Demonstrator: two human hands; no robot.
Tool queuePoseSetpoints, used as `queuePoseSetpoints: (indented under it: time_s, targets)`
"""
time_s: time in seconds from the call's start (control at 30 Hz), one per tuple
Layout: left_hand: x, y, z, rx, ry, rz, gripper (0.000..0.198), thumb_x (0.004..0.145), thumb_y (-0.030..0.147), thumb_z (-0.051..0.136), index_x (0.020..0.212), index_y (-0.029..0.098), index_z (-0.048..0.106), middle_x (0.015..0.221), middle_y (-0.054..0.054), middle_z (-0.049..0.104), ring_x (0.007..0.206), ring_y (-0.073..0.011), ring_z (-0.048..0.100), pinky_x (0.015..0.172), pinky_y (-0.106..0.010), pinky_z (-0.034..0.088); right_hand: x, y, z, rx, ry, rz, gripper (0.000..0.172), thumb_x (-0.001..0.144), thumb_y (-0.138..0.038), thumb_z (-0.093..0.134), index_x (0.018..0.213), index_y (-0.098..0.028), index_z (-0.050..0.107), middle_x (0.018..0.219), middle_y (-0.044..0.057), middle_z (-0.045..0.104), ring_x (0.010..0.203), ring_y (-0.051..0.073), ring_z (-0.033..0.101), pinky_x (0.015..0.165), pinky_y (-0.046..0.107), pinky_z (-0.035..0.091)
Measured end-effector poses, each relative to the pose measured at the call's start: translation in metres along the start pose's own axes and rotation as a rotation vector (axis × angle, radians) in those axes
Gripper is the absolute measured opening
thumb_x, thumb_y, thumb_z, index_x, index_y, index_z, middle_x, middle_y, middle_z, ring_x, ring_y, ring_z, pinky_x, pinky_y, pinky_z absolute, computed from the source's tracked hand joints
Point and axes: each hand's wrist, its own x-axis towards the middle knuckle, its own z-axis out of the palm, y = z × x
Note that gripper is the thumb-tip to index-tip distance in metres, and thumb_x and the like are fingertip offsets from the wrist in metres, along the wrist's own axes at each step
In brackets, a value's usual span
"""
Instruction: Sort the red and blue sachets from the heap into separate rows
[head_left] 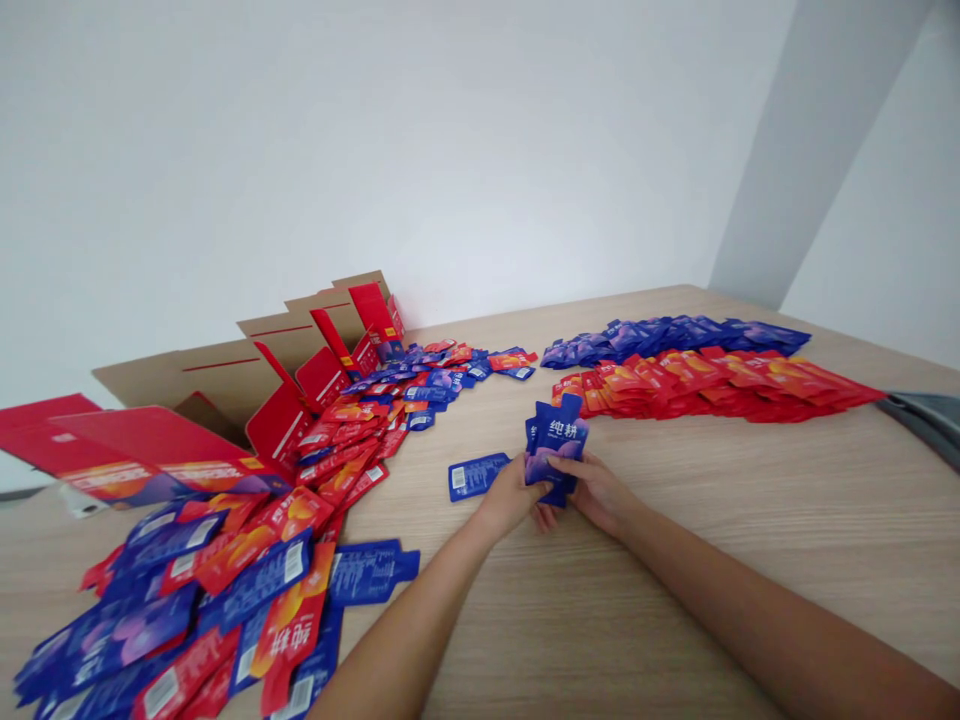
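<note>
Between my two hands is a small stack of blue pouches [559, 445], held upright above the table with white lettering facing me. My left hand [514, 497] pinches the stack at its lower left, thumb across the front. On the lower right side, my right hand [596, 490] grips it with the thumb on the front face. How many pouches are in the stack I cannot tell. A single blue pouch [478, 476] lies flat on the table just left of my left hand, its barcode showing.
A loose heap of mixed red and blue pouches [255, 590] spreads along the left. Behind it stand open red cardboard boxes [172, 445]. At the right lie a row of overlapping blue pouches [667, 335] and a row of red pouches [705, 385]. A dark object [926, 420] sits at the right edge.
</note>
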Motion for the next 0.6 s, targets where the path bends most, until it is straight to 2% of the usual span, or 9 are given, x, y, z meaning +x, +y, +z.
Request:
queuePoseSetpoints:
  time_s: [0.1, 0.2, 0.27, 0.33, 0.37, 0.43, 0.53, 0.6]
  targets:
    - [-0.003, 0.010, -0.009, 0.352, 0.074, -0.016, 0.026, 0.077, 0.037, 0.053, 0.095, 0.018, 0.053, 0.046, 0.007, 0.051, 0.035, -0.0110, 0.046, 0.043, -0.024, 0.039, 0.002, 0.000, -0.002, 0.062, 0.018, 0.009, 0.020, 0.063, -0.021, 0.077, 0.079, -0.015, 0.068, 0.079, 0.004, 0.073, 0.069, 0.018, 0.065, 0.064, 0.029, 0.051]
    - [-0.011, 0.026, -0.029, 0.793, 0.196, 0.101, 0.028, 0.077, 0.045, 0.054, 0.072, 0.018, 0.059, 0.056, 0.001, 0.057, 0.055, -0.0151, 0.056, 0.058, -0.027, 0.045, 0.005, -0.002, -0.004, 0.145, 0.133, 0.023, 0.020, 0.066, -0.020, 0.075, 0.085, -0.019, 0.068, 0.085, 0.003, 0.073, 0.075, 0.018, 0.067, 0.070, 0.031, 0.053]
    - [-0.019, 0.035, -0.046, 1.019, 0.206, 0.150, 0.030, 0.072, 0.045, 0.061, 0.084, 0.018, 0.063, 0.084, -0.005, 0.066, 0.082, -0.0219, 0.061, 0.075, -0.032, 0.047, 0.008, -0.004, -0.007, 0.191, 0.196, 0.026, 0.020, 0.068, -0.019, 0.072, 0.088, -0.021, 0.066, 0.088, 0.002, 0.073, 0.078, 0.018, 0.067, 0.074, 0.033, 0.054]
    - [-0.027, 0.039, -0.058, 1.197, 0.178, 0.111, 0.049, 0.067, 0.035, 0.067, 0.111, 0.016, 0.058, 0.112, -0.012, 0.062, 0.104, -0.0284, 0.055, 0.087, -0.037, 0.044, 0.010, -0.007, -0.009, 0.241, 0.207, 0.018, 0.020, 0.070, -0.017, 0.069, 0.089, -0.021, 0.066, 0.089, 0.002, 0.073, 0.080, 0.018, 0.067, 0.079, 0.034, 0.054]
    - [-0.029, 0.038, -0.062, 1.272, 0.164, 0.074, 0.057, 0.065, 0.028, 0.067, 0.119, 0.013, 0.054, 0.119, -0.016, 0.057, 0.110, -0.0312, 0.052, 0.090, -0.039, 0.043, 0.010, -0.007, -0.010, 0.261, 0.204, 0.020, 0.019, 0.071, -0.016, 0.067, 0.089, -0.020, 0.066, 0.088, 0.003, 0.073, 0.079, 0.017, 0.067, 0.080, 0.034, 0.054]
    - [-0.029, 0.035, -0.065, 1.328, 0.190, -0.008, 0.051, 0.068, 0.018, 0.059, 0.118, 0.009, 0.054, 0.121, -0.021, 0.054, 0.114, -0.0349, 0.048, 0.092, -0.043, 0.042, 0.010, -0.008, -0.010, 0.280, 0.192, 0.047, 0.017, 0.071, -0.013, 0.065, 0.087, -0.018, 0.067, 0.087, 0.004, 0.073, 0.079, 0.017, 0.067, 0.082, 0.033, 0.054]
    - [-0.022, 0.029, -0.065, 1.161, 0.337, -0.034, 0.027, 0.077, 0.012, 0.047, 0.100, 0.009, 0.061, 0.114, -0.023, 0.058, 0.113, -0.0349, 0.050, 0.094, -0.046, 0.039, 0.009, -0.008, -0.009, 0.265, 0.192, 0.087, 0.013, 0.073, -0.013, 0.063, 0.083, -0.019, 0.067, 0.086, 0.005, 0.073, 0.078, 0.018, 0.067, 0.082, 0.035, 0.054]
    - [-0.014, 0.028, -0.064, 1.034, 0.399, -0.026, 0.022, 0.083, 0.016, 0.041, 0.092, 0.010, 0.060, 0.107, -0.021, 0.062, 0.108, -0.0326, 0.055, 0.094, -0.046, 0.040, 0.007, -0.007, -0.007, 0.244, 0.181, 0.099, 0.011, 0.074, -0.015, 0.062, 0.083, -0.019, 0.067, 0.084, 0.005, 0.073, 0.076, 0.020, 0.068, 0.080, 0.037, 0.055]
